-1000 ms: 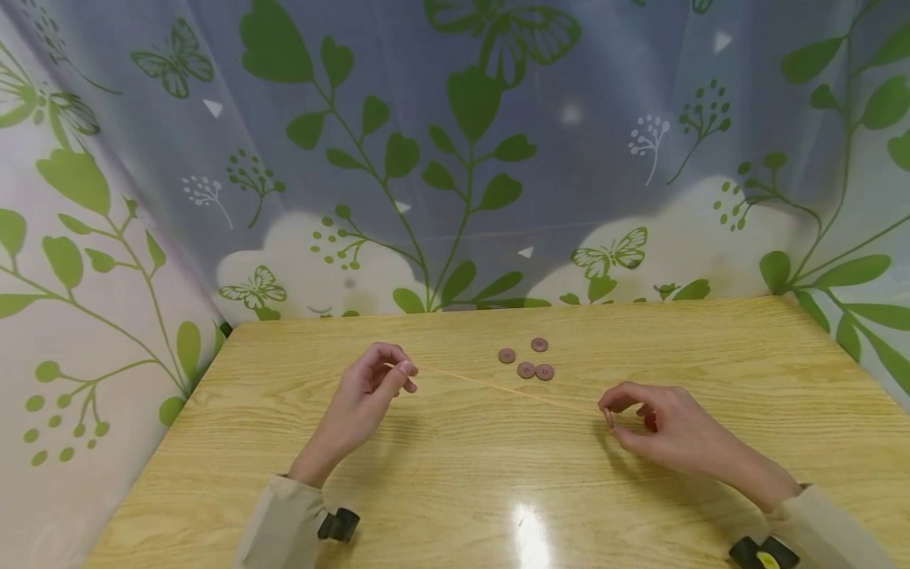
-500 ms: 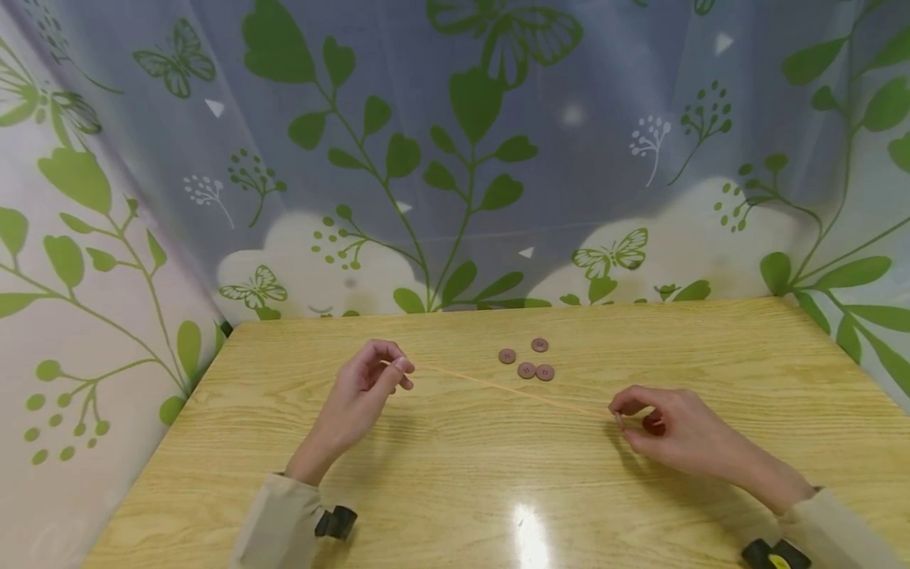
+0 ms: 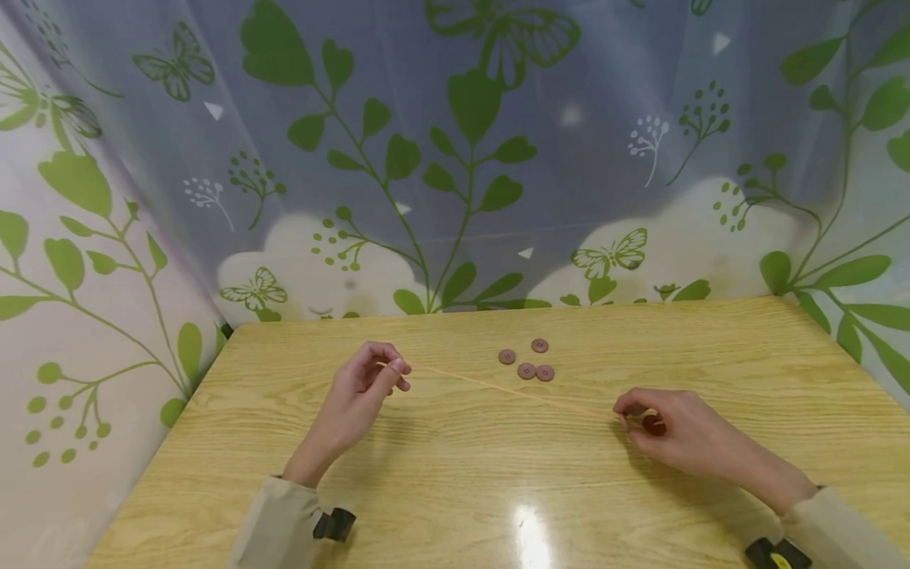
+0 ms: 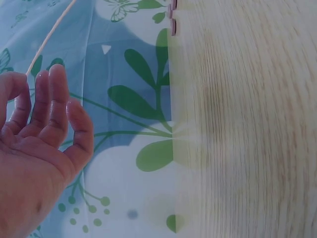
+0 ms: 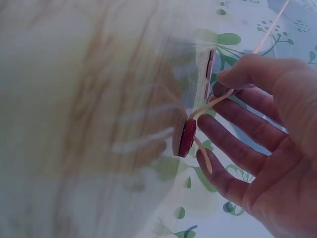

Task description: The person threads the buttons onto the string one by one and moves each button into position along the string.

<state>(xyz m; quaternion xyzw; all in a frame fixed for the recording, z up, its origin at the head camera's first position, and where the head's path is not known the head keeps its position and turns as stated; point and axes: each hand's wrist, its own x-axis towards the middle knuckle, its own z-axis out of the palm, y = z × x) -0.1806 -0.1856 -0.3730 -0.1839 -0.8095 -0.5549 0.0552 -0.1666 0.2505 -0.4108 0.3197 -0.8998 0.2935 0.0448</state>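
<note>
My left hand point(image 3: 348, 411) pinches one end of a thin pale-orange cord point(image 3: 490, 385) between thumb and forefinger. From there the cord slants across, fairly taut, to my right hand point(image 3: 682, 435). The thumb and forefinger of that hand pinch a brown button point(image 5: 221, 90) on the cord. Past it, the cord runs on to a red button point(image 5: 187, 139) beside the right fingers, and a short tail of cord sticks out beyond. In the left wrist view the other left fingers point(image 4: 58, 94) are loosely bent and hold nothing.
Several brown buttons point(image 3: 526, 371) lie flat in a loose group on the wooden table point(image 3: 441, 490), toward its back and between the hands. A curtain point(image 3: 604, 142) printed with leaves and butterflies stands along the table's back edge.
My right hand has shifted slightly right, and the pinched brown button is now closer to the red one. My left hand has drifted a little left. The loose buttons stay put.
</note>
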